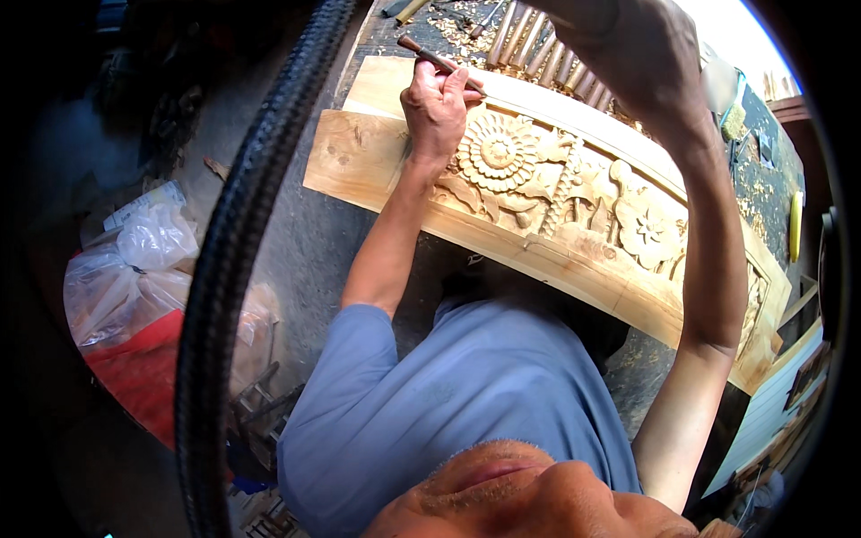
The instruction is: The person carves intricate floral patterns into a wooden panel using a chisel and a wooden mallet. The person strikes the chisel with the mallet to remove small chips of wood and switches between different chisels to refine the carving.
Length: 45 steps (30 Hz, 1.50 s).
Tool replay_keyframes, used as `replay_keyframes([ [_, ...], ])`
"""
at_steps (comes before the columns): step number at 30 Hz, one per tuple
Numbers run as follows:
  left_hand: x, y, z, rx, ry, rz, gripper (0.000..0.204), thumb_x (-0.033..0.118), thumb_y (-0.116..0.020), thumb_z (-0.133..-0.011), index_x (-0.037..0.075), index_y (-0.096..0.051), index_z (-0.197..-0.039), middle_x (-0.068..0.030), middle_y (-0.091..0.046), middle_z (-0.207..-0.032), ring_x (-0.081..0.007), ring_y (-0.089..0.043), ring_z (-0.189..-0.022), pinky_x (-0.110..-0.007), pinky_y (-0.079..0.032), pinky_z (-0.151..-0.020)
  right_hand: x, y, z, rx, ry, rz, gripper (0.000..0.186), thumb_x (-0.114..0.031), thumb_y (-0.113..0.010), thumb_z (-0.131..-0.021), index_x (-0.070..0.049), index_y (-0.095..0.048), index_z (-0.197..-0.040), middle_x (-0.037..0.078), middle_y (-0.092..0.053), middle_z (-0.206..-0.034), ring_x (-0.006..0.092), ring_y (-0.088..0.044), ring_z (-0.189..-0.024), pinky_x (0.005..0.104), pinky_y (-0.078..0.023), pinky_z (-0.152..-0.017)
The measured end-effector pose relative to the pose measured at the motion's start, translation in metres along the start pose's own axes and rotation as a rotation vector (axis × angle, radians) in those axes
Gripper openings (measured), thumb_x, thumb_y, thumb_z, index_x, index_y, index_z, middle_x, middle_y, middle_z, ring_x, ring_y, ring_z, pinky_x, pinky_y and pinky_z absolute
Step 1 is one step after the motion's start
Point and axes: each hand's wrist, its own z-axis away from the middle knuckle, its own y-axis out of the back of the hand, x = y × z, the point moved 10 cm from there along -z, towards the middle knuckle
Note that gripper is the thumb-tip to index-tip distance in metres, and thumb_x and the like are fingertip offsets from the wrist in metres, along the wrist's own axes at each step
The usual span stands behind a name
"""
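A carved wooden panel lies across the bench in front of me, with a round sunflower-like bloom, leaves, a twisted rope-like strip and a second flower in relief. My left hand is closed around a wood-carving chisel. It holds the tool at a slant, with the butt end up and to the left and the lower end near the panel's far border, above the sunflower. My right hand is raised over the panel's far side. Its fingers run off the upper edge, so what it holds cannot be seen.
Several wooden-handled tools lie in a row beyond the panel, among wood shavings on the dark bench. A brush and a yellow object are at the right. Plastic and red bags stand at the left, behind a black braided cable.
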Motion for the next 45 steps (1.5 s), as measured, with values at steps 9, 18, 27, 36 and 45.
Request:
replay_keyframes([
  [9, -0.002, -0.005, 0.001, -0.049, 0.012, -0.034, 0.014, 0.008, -0.060, -0.105, -0.003, -0.053, -0.110, -0.0146, -0.076, -0.086, -0.0185, -0.076, -0.076, -0.030, -0.065, -0.067, -0.030, 0.005, -0.029, 0.061, 0.011, -0.201, 0.032, -0.006, -0.066, -0.079, -0.008, -0.070, -0.111, 0.016, -0.075, -0.086, 0.0327, -0.075, -0.081, 0.0411, -0.059, -0.075],
  [18, 0.007, 0.009, -0.004, 0.004, -0.032, 0.040, 0.012, 0.003, -0.057, -0.104, -0.005, -0.050, -0.110, -0.0208, -0.073, -0.092, -0.0239, -0.075, -0.079, -0.032, -0.066, -0.073, -0.005, -0.018, -0.036, 0.148, 0.090, -0.236, 0.027, -0.009, -0.071, -0.082, -0.008, -0.072, -0.109, 0.015, -0.076, -0.085, 0.0296, -0.076, -0.076, 0.0381, -0.060, -0.071],
  [27, 0.005, 0.012, 0.004, 0.066, 0.053, 0.059, 0.014, 0.006, -0.059, -0.105, -0.006, -0.054, -0.110, -0.0157, -0.077, -0.090, -0.0170, -0.075, -0.080, -0.029, -0.062, -0.073, 0.008, -0.035, -0.030, 0.105, 0.070, -0.351, 0.030, -0.005, -0.077, -0.081, -0.007, -0.070, -0.110, 0.011, -0.076, -0.087, 0.0247, -0.077, -0.078, 0.0346, -0.060, -0.069],
  [36, 0.012, 0.020, 0.001, 0.118, 0.059, -0.011, 0.012, 0.003, -0.056, -0.105, -0.005, -0.050, -0.110, -0.0229, -0.074, -0.094, -0.0233, -0.075, -0.085, -0.031, -0.064, -0.081, 0.005, -0.053, -0.039, -0.053, -0.019, -0.369, 0.027, -0.008, -0.075, -0.084, -0.007, -0.068, -0.110, 0.010, -0.073, -0.086, 0.0265, -0.075, -0.077, 0.0350, -0.060, -0.068],
  [45, 0.006, 0.009, 0.004, 0.029, -0.032, -0.122, 0.011, 0.003, -0.061, -0.103, -0.005, -0.058, -0.109, -0.0137, -0.078, -0.085, -0.0178, -0.077, -0.080, -0.029, -0.064, -0.075, -0.009, -0.056, -0.038, -0.088, 0.068, -0.368, 0.030, -0.005, -0.077, -0.080, -0.006, -0.066, -0.108, 0.012, -0.072, -0.084, 0.0290, -0.075, -0.075, 0.0369, -0.060, -0.065],
])
